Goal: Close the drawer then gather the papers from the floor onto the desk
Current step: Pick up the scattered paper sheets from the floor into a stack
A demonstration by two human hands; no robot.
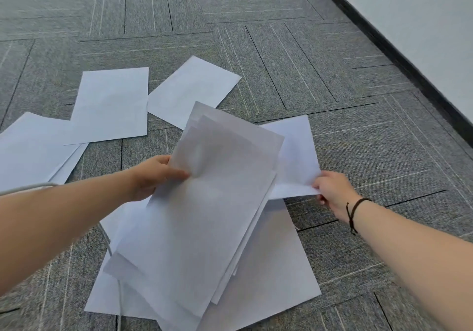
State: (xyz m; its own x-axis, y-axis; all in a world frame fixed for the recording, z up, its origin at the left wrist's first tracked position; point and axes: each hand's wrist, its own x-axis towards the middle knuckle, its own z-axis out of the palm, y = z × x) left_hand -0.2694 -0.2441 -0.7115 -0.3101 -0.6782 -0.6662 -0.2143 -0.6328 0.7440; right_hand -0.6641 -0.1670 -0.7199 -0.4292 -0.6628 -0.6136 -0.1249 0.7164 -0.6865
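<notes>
A: What's the L hand (156, 174) doing?

B: It's gripping a stack of sheets (204, 202) at its left edge, thumb on top, fingers (176, 173) closing round the edge. The stack's being held above the floor, tilted, w/ its far end higher.

A: And the R hand (332, 189)?

B: It's pinching the near corner of a single sheet (294, 156), fingers narrow on the paper. That sheet's lying just right of the stack, partly tucked behind it. A dark cord bracelet (354, 213) is sitting on the R wrist.

A: Where's the rest of the paper lying?

B: Still on the grey carpet floor (358, 100). A large sheet (276, 279) is lying flat under the stack. Two sheets (112, 105) (192, 90) are lying further out, side by side, nearly touching. Overlapping sheets at far left (30, 146) are running out of view.

A: Anything else?

B: A white cable (28, 186) is showing by the L forearm. A white wall w/ dark skirting (384, 41) is running along the right.
</notes>
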